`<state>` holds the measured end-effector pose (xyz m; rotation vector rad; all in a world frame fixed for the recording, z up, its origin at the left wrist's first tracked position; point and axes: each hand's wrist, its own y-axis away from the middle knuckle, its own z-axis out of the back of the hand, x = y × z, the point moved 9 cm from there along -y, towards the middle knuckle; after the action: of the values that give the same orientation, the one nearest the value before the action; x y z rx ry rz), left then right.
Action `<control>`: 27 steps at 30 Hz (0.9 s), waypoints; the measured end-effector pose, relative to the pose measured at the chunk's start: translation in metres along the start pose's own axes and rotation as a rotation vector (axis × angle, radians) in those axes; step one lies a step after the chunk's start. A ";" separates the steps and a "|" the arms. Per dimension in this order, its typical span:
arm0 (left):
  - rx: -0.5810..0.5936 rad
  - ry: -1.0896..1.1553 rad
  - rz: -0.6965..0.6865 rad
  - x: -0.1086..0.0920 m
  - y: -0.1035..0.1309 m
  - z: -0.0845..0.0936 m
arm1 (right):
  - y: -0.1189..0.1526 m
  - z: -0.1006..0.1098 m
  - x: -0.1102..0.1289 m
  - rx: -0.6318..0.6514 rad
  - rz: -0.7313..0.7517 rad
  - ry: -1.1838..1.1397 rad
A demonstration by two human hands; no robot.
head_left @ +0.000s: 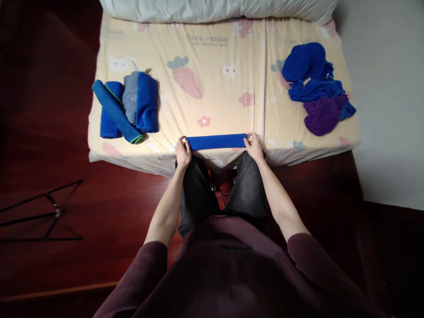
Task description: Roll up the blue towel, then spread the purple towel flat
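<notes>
A blue towel (pixel 217 141), folded into a long narrow strip, lies crosswise at the front edge of the bed, just beyond my knees. My left hand (pixel 183 153) grips its left end, fingers curled round the corner. At the opposite end my right hand (pixel 253 147) pinches the towel between thumb and fingers. The strip looks straight and flat between both hands. Its underside is hidden.
To the left on the bed sheet (pixel 225 110) lie several rolled or folded cloths, including a teal roll (pixel 117 110) and a grey one (pixel 130 97). Crumpled blue cloths (pixel 308 62) and a purple cloth (pixel 321 115) lie right. Black tripod legs (pixel 49 215) stand on the floor.
</notes>
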<state>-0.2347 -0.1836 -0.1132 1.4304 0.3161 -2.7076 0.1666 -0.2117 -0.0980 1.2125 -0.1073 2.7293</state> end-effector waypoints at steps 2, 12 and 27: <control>0.005 -0.009 -0.001 -0.001 0.000 0.000 | 0.000 0.000 0.000 0.004 -0.007 0.003; -0.037 -0.177 -0.006 -0.003 0.002 0.007 | 0.001 0.001 0.001 -0.026 -0.040 0.040; -0.049 0.458 0.421 -0.023 0.084 -0.006 | 0.004 0.014 0.016 -0.096 0.047 0.077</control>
<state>-0.2038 -0.2650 -0.1101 1.8466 0.0829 -2.0204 0.1651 -0.2157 -0.0769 1.0920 -0.2580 2.7716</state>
